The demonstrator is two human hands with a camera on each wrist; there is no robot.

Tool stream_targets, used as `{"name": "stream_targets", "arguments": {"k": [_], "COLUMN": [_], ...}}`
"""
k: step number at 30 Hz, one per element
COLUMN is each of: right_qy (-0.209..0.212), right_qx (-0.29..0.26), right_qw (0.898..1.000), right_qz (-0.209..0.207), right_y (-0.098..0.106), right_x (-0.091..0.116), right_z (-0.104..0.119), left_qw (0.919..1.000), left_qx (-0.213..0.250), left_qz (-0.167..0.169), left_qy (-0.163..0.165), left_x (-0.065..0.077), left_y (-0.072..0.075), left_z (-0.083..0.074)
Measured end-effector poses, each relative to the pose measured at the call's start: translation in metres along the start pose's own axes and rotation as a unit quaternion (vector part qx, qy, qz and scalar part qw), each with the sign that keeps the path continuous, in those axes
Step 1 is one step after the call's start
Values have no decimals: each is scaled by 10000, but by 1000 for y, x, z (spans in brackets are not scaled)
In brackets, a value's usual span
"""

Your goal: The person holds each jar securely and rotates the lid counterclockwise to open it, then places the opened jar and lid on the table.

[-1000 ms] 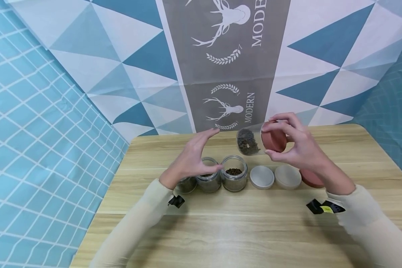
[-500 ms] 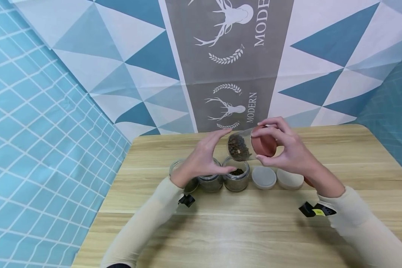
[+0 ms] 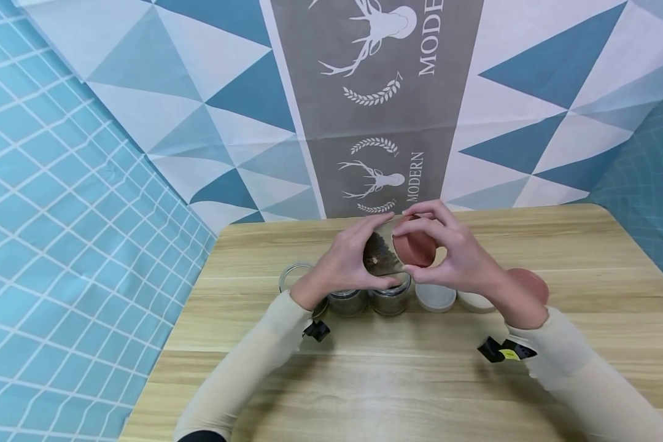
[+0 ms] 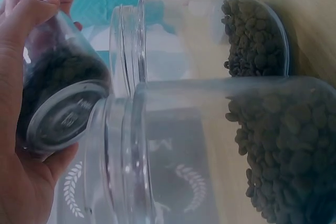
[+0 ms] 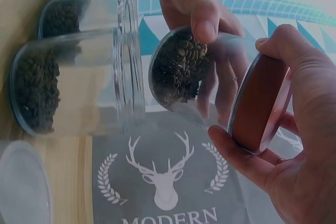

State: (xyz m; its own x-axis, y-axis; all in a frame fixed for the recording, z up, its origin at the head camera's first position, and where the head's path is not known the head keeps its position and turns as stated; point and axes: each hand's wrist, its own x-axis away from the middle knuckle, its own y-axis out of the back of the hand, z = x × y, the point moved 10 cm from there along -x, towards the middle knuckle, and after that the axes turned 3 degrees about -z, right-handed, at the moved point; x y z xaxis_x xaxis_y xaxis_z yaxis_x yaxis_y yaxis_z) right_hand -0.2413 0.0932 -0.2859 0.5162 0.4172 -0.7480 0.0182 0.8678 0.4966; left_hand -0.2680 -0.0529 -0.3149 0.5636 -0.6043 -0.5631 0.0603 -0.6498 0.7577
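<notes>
A clear jar (image 5: 181, 72) of dark coffee beans lies tilted on its side in the air above the row of jars. Its red-brown lid (image 5: 262, 103) covers the mouth end. My right hand (image 3: 455, 255) grips that lid between thumb and fingers. Around the bean-filled end curls my left hand (image 3: 339, 264), thumb below and fingers above. In the left wrist view the jar's round base (image 4: 68, 116) faces the camera. Just under the hands stand lidless jars, the nearest one (image 5: 79, 82) part filled with beans.
Further left in the row is another lidless jar (image 3: 295, 273), partly behind my left wrist. To the right lie a white lid (image 3: 435, 299), a cream lid (image 3: 477, 302) and a second red-brown lid (image 3: 530, 284) on the wooden table (image 3: 364, 380). Patterned cloth hangs behind.
My right hand has carried the lidded jar left and slightly down. The left hand, empty before, has moved right and now holds the jar's base end.
</notes>
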Motion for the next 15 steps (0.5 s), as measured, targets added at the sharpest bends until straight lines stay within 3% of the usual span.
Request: {"name": "stream_targets", "arguments": {"k": [7,15], "right_qy": [178,108], "right_qx": [-133,-138], "right_qw": [9997,9998], "right_qz": [29,74], "right_y": [-8,-9], "right_x": [-4,-4], "right_z": [7,9], "left_qw": [9997,9996], "left_qx": [160,222], "left_qz": [-70,-183], "left_qy": [140,42], "left_x": [2,3], "left_y": [0,4], "left_z": [1,-1]}}
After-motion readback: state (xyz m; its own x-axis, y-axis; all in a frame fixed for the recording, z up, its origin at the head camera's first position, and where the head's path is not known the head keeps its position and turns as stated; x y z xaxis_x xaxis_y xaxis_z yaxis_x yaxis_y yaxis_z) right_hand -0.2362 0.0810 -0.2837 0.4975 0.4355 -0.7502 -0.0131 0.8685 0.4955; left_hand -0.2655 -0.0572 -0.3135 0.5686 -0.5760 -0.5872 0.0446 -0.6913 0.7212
